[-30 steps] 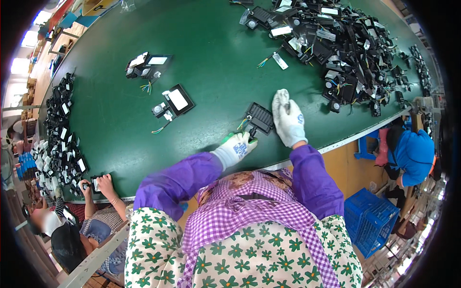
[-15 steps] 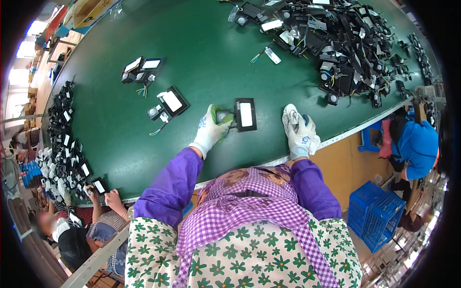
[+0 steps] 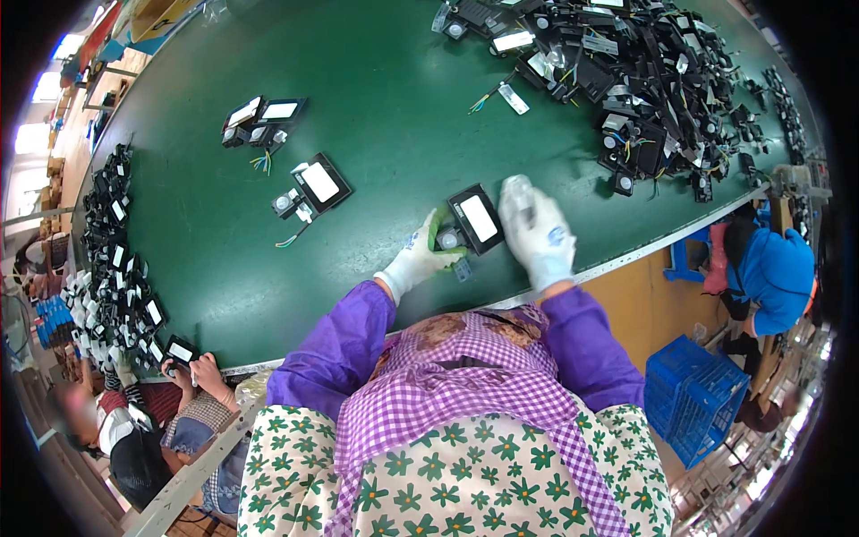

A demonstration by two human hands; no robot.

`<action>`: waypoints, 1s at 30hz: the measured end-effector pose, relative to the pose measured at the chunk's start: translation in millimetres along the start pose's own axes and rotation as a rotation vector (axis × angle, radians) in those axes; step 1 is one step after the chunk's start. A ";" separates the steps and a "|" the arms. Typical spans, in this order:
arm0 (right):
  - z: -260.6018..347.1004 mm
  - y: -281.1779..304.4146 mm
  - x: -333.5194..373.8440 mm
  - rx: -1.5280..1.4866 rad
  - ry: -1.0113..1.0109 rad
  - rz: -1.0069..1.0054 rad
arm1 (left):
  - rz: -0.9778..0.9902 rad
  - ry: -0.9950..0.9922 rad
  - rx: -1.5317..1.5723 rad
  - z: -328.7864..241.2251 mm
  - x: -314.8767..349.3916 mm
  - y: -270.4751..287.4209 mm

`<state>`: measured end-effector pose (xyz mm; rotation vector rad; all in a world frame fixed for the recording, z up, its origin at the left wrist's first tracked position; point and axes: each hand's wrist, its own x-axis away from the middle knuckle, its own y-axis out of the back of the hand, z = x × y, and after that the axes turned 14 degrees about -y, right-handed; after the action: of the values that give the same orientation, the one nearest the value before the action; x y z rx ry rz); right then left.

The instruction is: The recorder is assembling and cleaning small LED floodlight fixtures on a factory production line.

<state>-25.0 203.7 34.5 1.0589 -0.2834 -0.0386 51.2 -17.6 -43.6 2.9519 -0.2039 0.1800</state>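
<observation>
Gloved in white with green palm and fingers, my left hand grips a small black floodlight by its sensor end, fingers around the round pale dome. The floodlight lies tilted on the green table, its white panel facing up. Just right of it is my right hand, also gloved and smeared by motion. Its fingers are closed on a crumpled whitish cloth, near the lamp's right edge. Further left lies another floodlight with a sensor and coloured wires, and beyond it a couple more floodlights.
A big heap of black floodlights covers the far right of the green table. Another long pile lines the left edge, where a person's hands hold a lamp. Right of the table stand a blue crate and a person in blue.
The floodlight has turned and shifted right under my left hand, showing its sensor dome. My right hand has moved left with the cloth, up beside the lamp.
</observation>
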 end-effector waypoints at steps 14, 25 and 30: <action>65.6 -60.7 -5.6 0.280 0.382 0.262 | 0.073 -0.032 -0.108 7.0 3.8 -17.8; 54.8 -59.5 2.9 0.283 0.689 0.167 | 0.098 0.123 -0.034 -9.2 6.8 -14.8; 85.0 -74.6 -55.2 0.308 0.360 0.093 | 0.100 0.120 0.019 -18.2 0.4 -13.3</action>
<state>-91.4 103.6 -2.8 1.3325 -0.0097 0.2850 51.6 -1.4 -28.0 2.9389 -0.3346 0.3739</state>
